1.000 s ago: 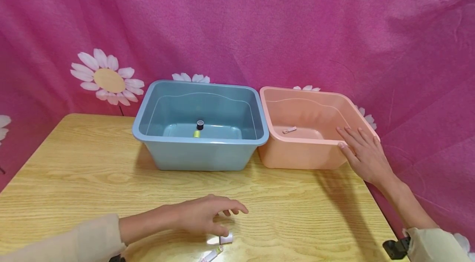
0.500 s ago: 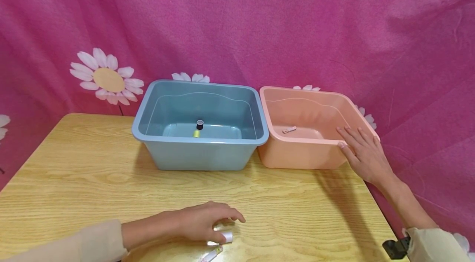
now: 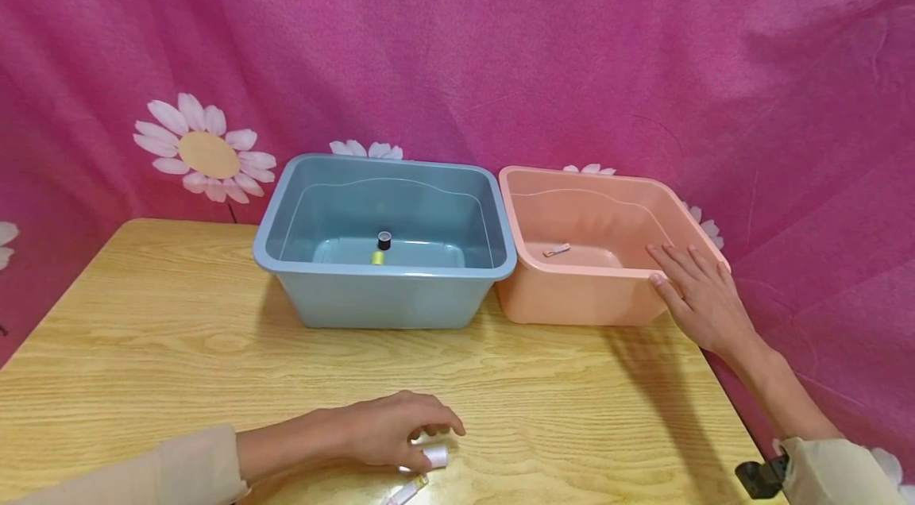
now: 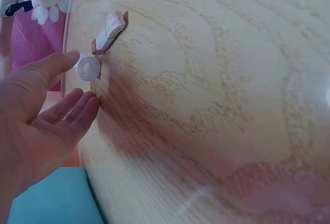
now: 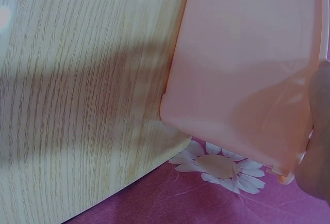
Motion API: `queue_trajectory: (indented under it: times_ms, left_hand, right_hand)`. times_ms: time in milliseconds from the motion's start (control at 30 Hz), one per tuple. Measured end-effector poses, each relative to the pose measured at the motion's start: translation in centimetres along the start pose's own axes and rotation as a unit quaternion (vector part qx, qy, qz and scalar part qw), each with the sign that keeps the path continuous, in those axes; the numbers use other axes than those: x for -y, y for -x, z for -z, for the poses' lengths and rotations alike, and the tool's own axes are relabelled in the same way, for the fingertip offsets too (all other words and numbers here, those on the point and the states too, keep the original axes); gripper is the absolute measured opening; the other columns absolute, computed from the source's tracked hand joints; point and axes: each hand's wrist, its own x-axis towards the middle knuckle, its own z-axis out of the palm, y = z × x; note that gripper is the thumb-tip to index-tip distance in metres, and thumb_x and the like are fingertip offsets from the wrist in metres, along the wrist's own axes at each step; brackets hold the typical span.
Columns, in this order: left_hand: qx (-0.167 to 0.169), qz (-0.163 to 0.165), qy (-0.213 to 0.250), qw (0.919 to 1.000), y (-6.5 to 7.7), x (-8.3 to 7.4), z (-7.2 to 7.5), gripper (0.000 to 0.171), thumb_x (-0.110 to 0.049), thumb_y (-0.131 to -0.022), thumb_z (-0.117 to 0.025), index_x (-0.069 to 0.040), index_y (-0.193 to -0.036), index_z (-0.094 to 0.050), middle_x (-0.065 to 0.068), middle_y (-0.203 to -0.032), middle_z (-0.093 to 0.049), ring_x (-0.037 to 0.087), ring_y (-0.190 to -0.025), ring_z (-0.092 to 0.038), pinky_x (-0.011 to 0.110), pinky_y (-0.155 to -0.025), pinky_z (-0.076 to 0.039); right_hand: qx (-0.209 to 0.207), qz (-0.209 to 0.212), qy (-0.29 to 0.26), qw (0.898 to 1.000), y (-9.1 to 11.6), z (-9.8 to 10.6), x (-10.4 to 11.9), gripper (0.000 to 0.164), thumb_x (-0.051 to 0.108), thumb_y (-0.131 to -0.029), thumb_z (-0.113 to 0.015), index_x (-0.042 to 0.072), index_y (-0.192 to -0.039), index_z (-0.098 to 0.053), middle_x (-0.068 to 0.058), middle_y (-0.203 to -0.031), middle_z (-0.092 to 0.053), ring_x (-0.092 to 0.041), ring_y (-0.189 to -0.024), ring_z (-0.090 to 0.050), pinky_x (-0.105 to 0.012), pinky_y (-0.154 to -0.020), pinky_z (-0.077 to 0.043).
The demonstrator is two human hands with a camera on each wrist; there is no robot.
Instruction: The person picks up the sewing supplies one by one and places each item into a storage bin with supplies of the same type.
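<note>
My left hand (image 3: pixel 389 429) is low over the front of the table, thumb and fingers spread around a small white thread spool (image 3: pixel 435 457). In the left wrist view the round end of the spool (image 4: pixel 89 68) lies between thumb and fingertips, with a gap on the finger side. Close beside it lies a small folded white strip with printed marks (image 4: pixel 109 32). My right hand (image 3: pixel 704 306) rests at the front right rim of the pink bin (image 3: pixel 582 298), fingers stretched over its inside. Only part of that hand shows in the right wrist view.
Left of the pink bin stands a blue bin (image 3: pixel 386 302) holding a black spool (image 3: pixel 384 240) and a yellow spool (image 3: pixel 377 258). A small pale folded strip (image 3: pixel 557 250) lies inside the pink bin. Behind the wooden table (image 3: pixel 179 346) hangs a pink flowered cloth (image 3: pixel 443 52).
My left hand has come down and slightly left onto the white spool, its fingers drawing in around it. The right hand has stayed at the pink bin's rim.
</note>
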Motion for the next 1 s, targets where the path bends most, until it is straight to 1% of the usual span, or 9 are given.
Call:
queue_trajectory:
  times_ms: [233,333,500,700,833,1000]
  left_hand:
    - [-0.008,-0.002,-0.007,0.9999,0.05,0.24,-0.15,0.044,-0.009,-0.087,-0.079,-0.014,-0.129,-0.064,-0.008,-0.119,-0.061,-0.001,-0.097,-0.057,0.018,-0.078,-0.049]
    - [-0.009,-0.012,-0.019,0.9997,0.04,0.33,-0.23,0.042,-0.009,-0.087,-0.079,-0.012,-0.126,-0.067,-0.009,-0.116,-0.062,-0.002,-0.096,-0.057,0.016,-0.077,-0.049]
    - [0.0,-0.033,-0.014,0.9994,0.04,0.45,-0.27,0.036,-0.005,-0.088,-0.076,-0.009,-0.123,-0.07,-0.008,-0.114,-0.063,-0.003,-0.095,-0.058,0.014,-0.076,-0.05]
    - [0.014,-0.039,-0.012,0.9991,-0.01,0.58,-0.21,0.034,-0.001,-0.086,-0.076,-0.011,-0.119,-0.071,-0.011,-0.11,-0.062,-0.004,-0.092,-0.058,0.015,-0.075,-0.05]
    - [0.017,-0.041,-0.012,0.9989,-0.04,0.59,-0.21,0.031,-0.002,-0.088,-0.075,-0.01,-0.117,-0.071,-0.012,-0.107,-0.063,-0.005,-0.09,-0.058,0.014,-0.074,-0.051]
    - [0.019,-0.046,-0.023,0.9985,-0.16,0.52,-0.15,0.026,-0.004,-0.088,-0.076,-0.011,-0.113,-0.071,-0.015,-0.099,-0.062,-0.005,-0.085,-0.057,0.014,-0.072,-0.05]
  right_hand:
    - [-0.003,0.006,0.002,1.0,-0.15,0.05,0.01,0.047,0.029,-0.106,-0.047,0.012,-0.149,-0.046,-0.025,-0.146,-0.045,-0.053,-0.137,-0.029,-0.071,-0.107,-0.014]
    - [-0.003,0.009,0.002,1.0,-0.2,0.03,-0.02,0.046,0.029,-0.106,-0.047,0.012,-0.149,-0.046,-0.025,-0.146,-0.045,-0.052,-0.138,-0.029,-0.07,-0.108,-0.014]
    - [0.003,0.003,0.0,1.0,-0.23,0.07,-0.05,0.047,0.029,-0.106,-0.047,0.013,-0.15,-0.045,-0.025,-0.148,-0.044,-0.052,-0.138,-0.028,-0.071,-0.108,-0.013]
    - [0.008,-0.002,-0.002,1.0,-0.24,0.08,0.0,0.047,0.03,-0.106,-0.047,0.014,-0.151,-0.045,-0.024,-0.149,-0.042,-0.054,-0.138,-0.027,-0.073,-0.107,-0.012]
    - [0.004,0.003,0.0,1.0,-0.18,0.05,-0.03,0.048,0.03,-0.106,-0.047,0.013,-0.151,-0.044,-0.024,-0.149,-0.043,-0.053,-0.138,-0.027,-0.072,-0.107,-0.012]
    - [-0.003,0.008,0.001,1.0,-0.06,-0.02,-0.08,0.047,0.029,-0.106,-0.048,0.013,-0.15,-0.045,-0.025,-0.147,-0.044,-0.053,-0.138,-0.028,-0.071,-0.107,-0.014]
